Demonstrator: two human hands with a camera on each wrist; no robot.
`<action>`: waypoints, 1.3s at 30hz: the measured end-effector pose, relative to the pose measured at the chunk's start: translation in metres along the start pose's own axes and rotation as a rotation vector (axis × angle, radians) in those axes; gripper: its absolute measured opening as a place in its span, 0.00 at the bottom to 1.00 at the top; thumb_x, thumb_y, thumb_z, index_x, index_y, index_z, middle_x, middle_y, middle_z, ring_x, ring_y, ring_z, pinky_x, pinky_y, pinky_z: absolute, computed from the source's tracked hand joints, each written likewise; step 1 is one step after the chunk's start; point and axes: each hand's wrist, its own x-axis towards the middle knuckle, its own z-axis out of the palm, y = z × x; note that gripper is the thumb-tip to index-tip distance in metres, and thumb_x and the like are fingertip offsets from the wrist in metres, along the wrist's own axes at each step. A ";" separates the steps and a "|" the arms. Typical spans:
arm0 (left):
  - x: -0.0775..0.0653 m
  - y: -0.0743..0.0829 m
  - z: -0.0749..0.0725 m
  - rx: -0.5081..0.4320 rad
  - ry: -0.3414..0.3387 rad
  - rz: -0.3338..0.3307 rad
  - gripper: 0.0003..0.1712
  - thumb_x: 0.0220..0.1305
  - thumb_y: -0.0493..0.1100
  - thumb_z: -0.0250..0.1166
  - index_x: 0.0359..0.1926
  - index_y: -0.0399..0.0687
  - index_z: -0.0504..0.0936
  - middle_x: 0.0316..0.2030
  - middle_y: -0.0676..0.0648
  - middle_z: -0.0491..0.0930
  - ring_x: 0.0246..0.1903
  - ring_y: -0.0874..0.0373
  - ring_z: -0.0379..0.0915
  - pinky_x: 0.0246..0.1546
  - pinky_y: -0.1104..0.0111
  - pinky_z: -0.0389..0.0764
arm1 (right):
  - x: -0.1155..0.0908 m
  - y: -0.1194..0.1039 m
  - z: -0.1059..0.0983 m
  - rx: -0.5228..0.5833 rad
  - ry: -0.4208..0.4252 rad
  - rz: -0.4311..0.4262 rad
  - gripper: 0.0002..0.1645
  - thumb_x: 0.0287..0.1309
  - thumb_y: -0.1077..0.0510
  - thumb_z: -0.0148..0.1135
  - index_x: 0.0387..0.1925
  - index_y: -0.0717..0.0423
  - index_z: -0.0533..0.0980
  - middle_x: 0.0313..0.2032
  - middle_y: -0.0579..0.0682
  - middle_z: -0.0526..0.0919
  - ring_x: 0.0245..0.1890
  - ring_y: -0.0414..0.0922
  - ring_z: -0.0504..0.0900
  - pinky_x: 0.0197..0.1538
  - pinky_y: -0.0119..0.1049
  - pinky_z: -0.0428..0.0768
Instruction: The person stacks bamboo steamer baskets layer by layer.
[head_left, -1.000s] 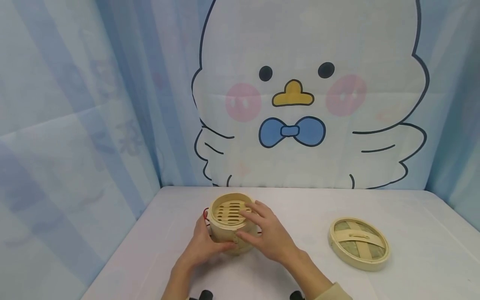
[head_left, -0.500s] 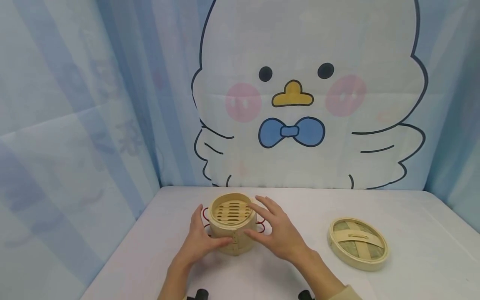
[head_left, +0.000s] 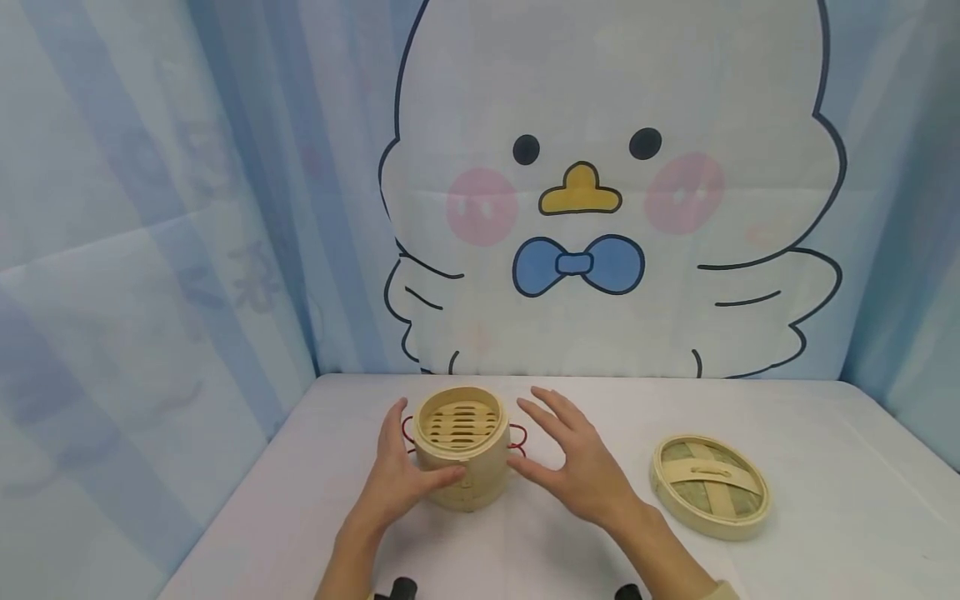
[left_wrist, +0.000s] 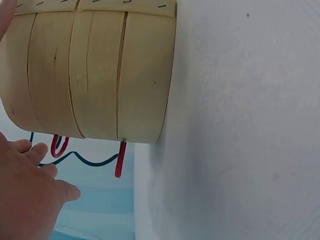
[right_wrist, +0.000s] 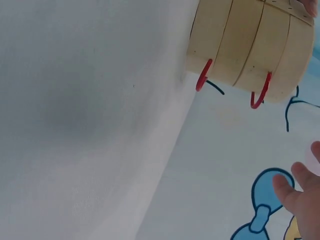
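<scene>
A stack of two round bamboo steamer baskets (head_left: 480, 475) stands upright on the table, its slatted floor facing up. Red loop handles (head_left: 519, 435) stick out at both sides. My left hand (head_left: 400, 479) is at the stack's left, fingers spread beside it and thumb in front; whether the thumb touches is unclear. In the left wrist view, the fingers (left_wrist: 32, 172) look apart from the wall. To the right, my right hand (head_left: 588, 471) is spread and holds nothing. The right wrist view shows a gap between its fingers (right_wrist: 302, 195) and the steamer (right_wrist: 250, 45).
A round bamboo steamer lid (head_left: 711, 487) with a strap handle lies on the white table (head_left: 570, 550) at the right. Behind the table hangs a cloth backdrop (head_left: 480, 325) with a cartoon bird, and more cloth (head_left: 150, 333) hangs at the left.
My right hand has drawn back rightward from the steamer's rim and side, uncovering the right red handles. The left hand's fingers have lifted and straightened beside the stack. The steamer stays in place.
</scene>
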 end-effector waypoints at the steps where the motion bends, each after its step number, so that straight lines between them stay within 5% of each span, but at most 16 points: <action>1: 0.000 0.001 0.000 -0.001 0.001 0.006 0.76 0.41 0.53 0.86 0.79 0.41 0.42 0.77 0.34 0.44 0.75 0.36 0.40 0.68 0.37 0.51 | -0.001 0.000 -0.001 0.002 0.003 0.001 0.42 0.55 0.47 0.76 0.69 0.51 0.72 0.71 0.55 0.66 0.72 0.58 0.62 0.64 0.63 0.68; 15: -0.002 0.008 0.007 0.083 0.040 0.033 0.74 0.43 0.58 0.84 0.79 0.49 0.42 0.77 0.36 0.44 0.75 0.36 0.41 0.67 0.37 0.54 | -0.008 0.016 -0.027 -0.078 0.131 -0.110 0.43 0.50 0.54 0.79 0.68 0.54 0.73 0.69 0.58 0.69 0.69 0.61 0.66 0.61 0.68 0.68; 39: -0.002 0.007 0.009 0.091 0.022 0.094 0.73 0.44 0.57 0.83 0.79 0.46 0.43 0.76 0.36 0.44 0.75 0.39 0.40 0.69 0.39 0.54 | -0.026 0.039 -0.079 -0.198 0.184 0.004 0.44 0.49 0.51 0.80 0.68 0.52 0.73 0.70 0.59 0.67 0.68 0.62 0.65 0.59 0.71 0.67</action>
